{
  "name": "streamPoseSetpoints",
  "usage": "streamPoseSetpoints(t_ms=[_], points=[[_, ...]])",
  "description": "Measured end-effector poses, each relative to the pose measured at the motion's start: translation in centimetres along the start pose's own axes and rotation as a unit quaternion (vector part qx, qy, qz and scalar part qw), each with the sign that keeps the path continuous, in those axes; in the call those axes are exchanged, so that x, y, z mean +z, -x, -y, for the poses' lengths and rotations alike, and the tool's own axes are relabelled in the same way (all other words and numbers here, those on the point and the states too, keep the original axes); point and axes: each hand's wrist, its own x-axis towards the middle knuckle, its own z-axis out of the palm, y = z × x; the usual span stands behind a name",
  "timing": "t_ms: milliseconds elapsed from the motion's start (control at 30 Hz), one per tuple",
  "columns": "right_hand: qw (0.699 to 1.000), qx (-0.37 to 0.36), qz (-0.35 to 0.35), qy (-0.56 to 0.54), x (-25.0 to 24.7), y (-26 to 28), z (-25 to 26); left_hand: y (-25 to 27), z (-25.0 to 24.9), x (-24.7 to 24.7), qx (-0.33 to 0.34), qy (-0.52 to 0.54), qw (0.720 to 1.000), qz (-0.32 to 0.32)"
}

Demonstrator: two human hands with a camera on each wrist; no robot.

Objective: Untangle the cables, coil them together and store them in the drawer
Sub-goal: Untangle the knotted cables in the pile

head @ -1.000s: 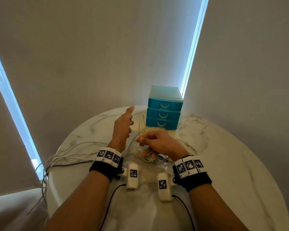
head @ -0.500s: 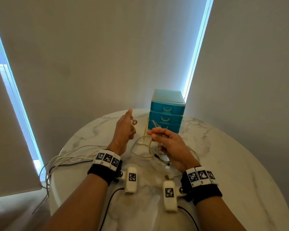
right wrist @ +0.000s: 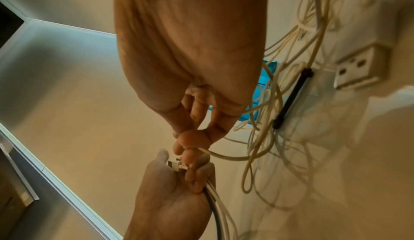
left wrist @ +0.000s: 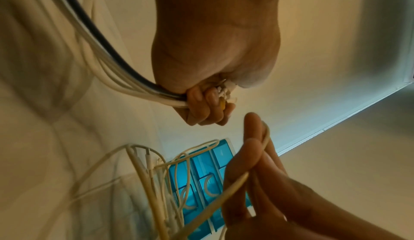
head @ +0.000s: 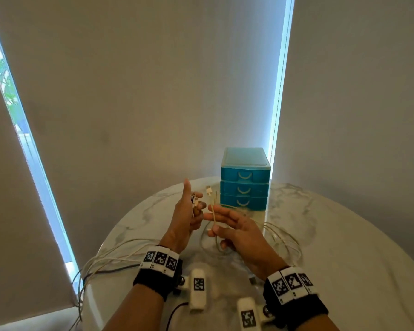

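1. Cable bundle [head: 110, 261] trails off desk [head: 344, 247] left edge, white strands plus one dark; ends run up into left hand [head: 184, 218].
2. Left hand: fingers curled tight round the bundle, thumb up; left wrist view shows plug ends [left wrist: 224, 93] poking past the fingers, head view barely does.
3. Right hand [head: 239, 232]: thumb and fingers pinch one beige cable [head: 214, 211], plug tip [head: 209, 190] up in the air.
4. Loose cable tangle [head: 280, 237] lies on desk under and right of right hand.
5. Right wrist view alone shows white socket block [right wrist: 360, 68] and black strap [right wrist: 291, 98].
6. Blue drawers [head: 245, 180] at desk back, all three closed.
7. Wristbands carry square code markers; no readable text.
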Motion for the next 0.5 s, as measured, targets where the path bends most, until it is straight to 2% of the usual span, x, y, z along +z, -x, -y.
streamPoseSetpoints(t_ms=[100, 200, 300, 400, 500], points=[[1.000, 0.018, 0.005, 0.006, 0.2, 0.2, -0.1, 0.3, -0.2, 0.0, 0.010, -0.021, 0.999, 0.034], [0.999, 0.030, 0.007, 0.023, 0.5, 0.3, -0.1, 0.5, 0.0, 0.3, 0.064, -0.120, 0.991, -0.009], [0.998, 0.049, 0.017, 0.036, 0.8, 0.3, 0.0, 0.4, 0.4, 0.3, 0.095, -0.165, 0.981, -0.036], [0.996, 0.075, 0.024, 0.052, 1.0, 0.3, 0.1, -0.1, 0.0, -0.1, 0.114, -0.144, 0.981, -0.062], [0.991, 0.097, 0.033, 0.085, 0.8, 0.4, 0.1, -0.9, -0.2, -1.0, 0.110, -0.032, 0.989, -0.095]])
